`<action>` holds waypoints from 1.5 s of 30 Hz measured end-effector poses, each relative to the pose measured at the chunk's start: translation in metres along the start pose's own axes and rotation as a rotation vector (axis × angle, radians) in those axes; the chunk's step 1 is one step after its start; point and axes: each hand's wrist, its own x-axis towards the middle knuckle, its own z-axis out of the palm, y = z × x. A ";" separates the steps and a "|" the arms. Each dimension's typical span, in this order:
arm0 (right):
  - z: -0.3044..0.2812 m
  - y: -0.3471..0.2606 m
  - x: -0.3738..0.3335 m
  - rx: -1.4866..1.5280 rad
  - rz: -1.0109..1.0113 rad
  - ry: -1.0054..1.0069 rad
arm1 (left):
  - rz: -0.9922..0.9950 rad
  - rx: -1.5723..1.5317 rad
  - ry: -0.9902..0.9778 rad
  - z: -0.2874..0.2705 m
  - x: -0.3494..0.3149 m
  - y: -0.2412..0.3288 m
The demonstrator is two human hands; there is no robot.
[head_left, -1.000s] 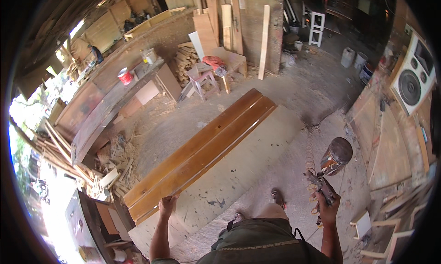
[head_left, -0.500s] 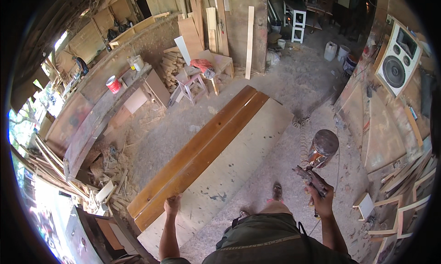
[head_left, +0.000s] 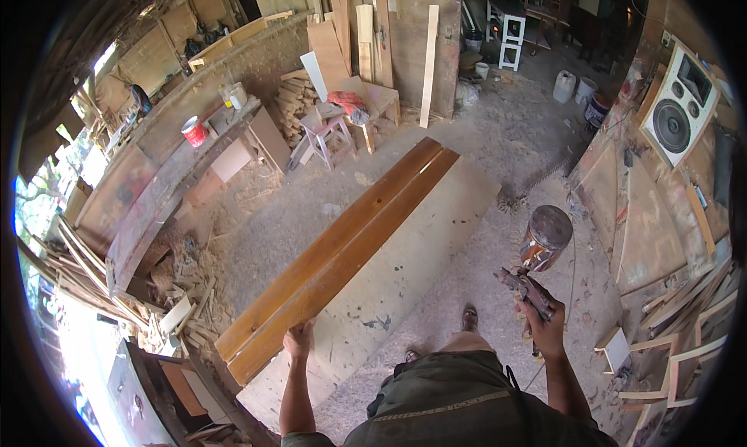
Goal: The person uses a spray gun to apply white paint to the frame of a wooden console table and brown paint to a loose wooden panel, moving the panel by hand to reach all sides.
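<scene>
Two long boards with a glossy brown finish, the nearer brown board point(head_left: 342, 295) and the farther brown board point(head_left: 319, 252), lie side by side with a thin gap between them. Under them is a pale panel point(head_left: 389, 307) spotted with dark paint. My left hand point(head_left: 299, 338) is closed at the near edge of the nearer board, towards its left end. In my right hand point(head_left: 548, 330) is a paint-crusted spray gun point(head_left: 531, 288), its nozzle end pointing left. Just beyond the gun is a paint-streaked can point(head_left: 547, 237) with a dark round top.
A coiled hose point(head_left: 515, 248) runs along the dusty floor by the can. A long bench point(head_left: 167, 186) with a red tin point(head_left: 194, 131) stands at the left. Wooden frames point(head_left: 673, 361) lie at the right, below a speaker box point(head_left: 678, 105). A small stool point(head_left: 331, 140) stands at the back.
The view has shifted slightly. My left hand has moved a little right along the board's near edge. My right hand still holds the spray gun in nearly the same place.
</scene>
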 end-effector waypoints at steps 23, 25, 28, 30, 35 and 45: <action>0.007 -0.010 0.004 0.007 -0.041 0.027 | -0.097 -0.039 0.017 0.002 0.042 0.007; 0.007 -0.007 0.003 0.006 -0.062 0.031 | -0.097 -0.008 0.029 0.004 0.047 0.009; 0.001 -0.009 0.007 -0.022 -0.046 -0.010 | -0.109 0.038 0.060 0.007 0.053 0.005; 0.002 -0.008 0.004 -0.021 -0.035 0.004 | -0.134 0.018 0.058 0.007 0.056 0.003; -0.001 -0.002 0.004 0.007 -0.036 0.028 | -0.140 -0.017 0.078 0.004 0.057 0.009; -0.009 0.001 0.000 -0.005 0.018 0.046 | -0.154 0.060 0.094 0.009 0.058 0.003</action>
